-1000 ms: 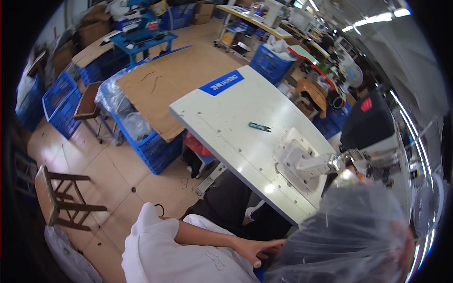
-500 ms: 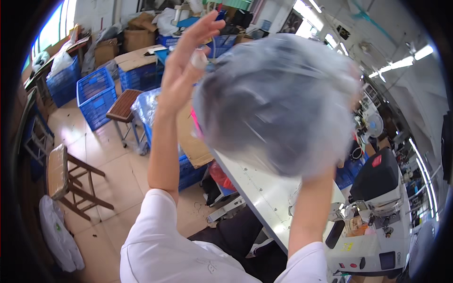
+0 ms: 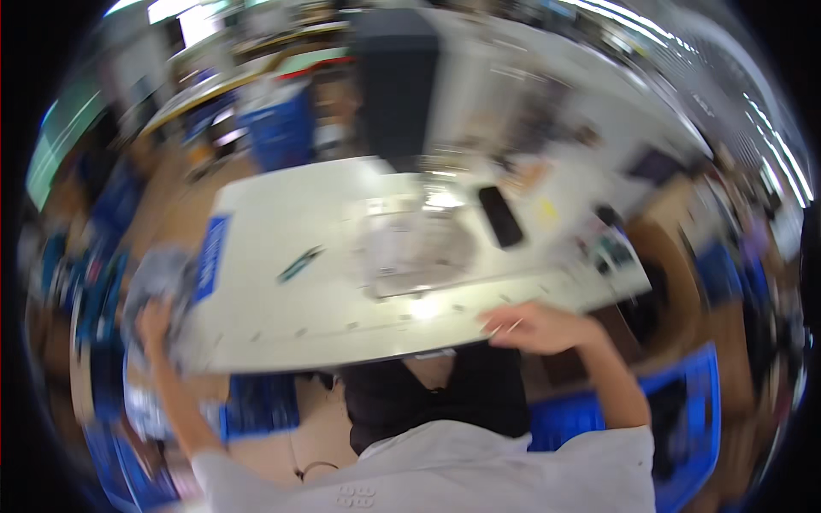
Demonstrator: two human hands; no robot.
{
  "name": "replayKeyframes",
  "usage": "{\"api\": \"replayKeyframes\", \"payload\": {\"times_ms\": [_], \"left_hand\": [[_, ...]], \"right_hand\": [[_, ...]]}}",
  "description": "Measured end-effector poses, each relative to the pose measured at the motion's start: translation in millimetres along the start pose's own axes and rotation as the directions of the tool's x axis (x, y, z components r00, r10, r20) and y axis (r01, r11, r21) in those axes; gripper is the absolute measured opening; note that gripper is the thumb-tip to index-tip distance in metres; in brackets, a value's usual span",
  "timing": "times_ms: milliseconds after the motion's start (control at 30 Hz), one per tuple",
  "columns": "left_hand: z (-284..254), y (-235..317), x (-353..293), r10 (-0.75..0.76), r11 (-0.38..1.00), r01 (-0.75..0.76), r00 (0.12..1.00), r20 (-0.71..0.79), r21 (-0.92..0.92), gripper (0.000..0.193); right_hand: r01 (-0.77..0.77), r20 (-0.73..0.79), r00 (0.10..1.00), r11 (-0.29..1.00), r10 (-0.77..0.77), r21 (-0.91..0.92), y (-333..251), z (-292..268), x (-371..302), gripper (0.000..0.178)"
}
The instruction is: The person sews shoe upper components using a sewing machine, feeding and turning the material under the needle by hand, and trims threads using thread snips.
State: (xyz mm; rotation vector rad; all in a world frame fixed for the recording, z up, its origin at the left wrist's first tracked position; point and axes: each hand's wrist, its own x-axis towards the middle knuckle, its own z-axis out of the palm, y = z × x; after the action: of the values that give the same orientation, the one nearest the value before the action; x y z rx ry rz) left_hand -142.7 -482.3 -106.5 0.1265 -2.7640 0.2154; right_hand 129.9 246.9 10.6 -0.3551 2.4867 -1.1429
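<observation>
At the table's left end, my left hand (image 3: 154, 323) is against a grey plastic bag (image 3: 161, 275); motion smears its fingers, so its grip is unclear. My right hand (image 3: 543, 328) is over the front edge of the white sewing table (image 3: 265, 316), fingers stretched out and nothing visible in them. Between the hands, farther back, a pale, blurred patch (image 3: 415, 248) lies below the dark head of a sewing machine (image 3: 398, 85). Small green-handled snips (image 3: 299, 263) lie left of it, and a black phone (image 3: 500, 216) lies to its right.
A blue crate (image 3: 705, 402) stands at my right, below table height. Clear plastic (image 3: 145, 415) lies by the table's left end. Another blue crate (image 3: 280, 128) stands beyond the table's far left side. My lap (image 3: 436, 402) is under the front edge.
The view has swung right to face the table. The plastic bag, raised before me earlier, is now low at the left by my left hand. My right hand has come away from it, down to the table's edge.
</observation>
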Motion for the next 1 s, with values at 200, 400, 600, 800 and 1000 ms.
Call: {"api": "replayKeyframes", "payload": {"times_ms": [200,400,600,800,1000], "left_hand": [[-24.7,37.7,7.1,-0.043,0.993,-0.046,0.698,-0.715,-0.105,0.03],[-77.0,271.5,-16.6,0.163,0.89,-0.425,0.635,-0.755,-0.165,0.028],[-168.9,382.9,-57.0,0.364,0.705,-0.709,0.361,-0.859,0.001,0.029],[-199.1,416.2,-83.5,0.428,0.635,-0.772,0.338,-0.838,0.013,0.029],[-199.9,433.4,-116.4,0.486,0.556,-0.825,0.421,-0.766,-0.101,0.027]], "right_hand": [[-0.243,-0.87,-0.363,0.867,0.333,0.434,124.2,-4.7,-361.8,0.023],[-0.542,-0.358,-0.599,-0.034,0.716,0.84,285.1,203.5,-604.6,0.041],[-0.512,-0.225,-0.575,-0.131,0.786,0.849,317.9,241.5,-473.7,0.07],[-0.778,-0.808,-0.512,0.243,0.29,0.58,352.9,166.8,-465.9,0.063],[-0.632,-0.561,-0.633,0.062,0.534,0.772,435.9,147.5,-442.7,0.077]]}}
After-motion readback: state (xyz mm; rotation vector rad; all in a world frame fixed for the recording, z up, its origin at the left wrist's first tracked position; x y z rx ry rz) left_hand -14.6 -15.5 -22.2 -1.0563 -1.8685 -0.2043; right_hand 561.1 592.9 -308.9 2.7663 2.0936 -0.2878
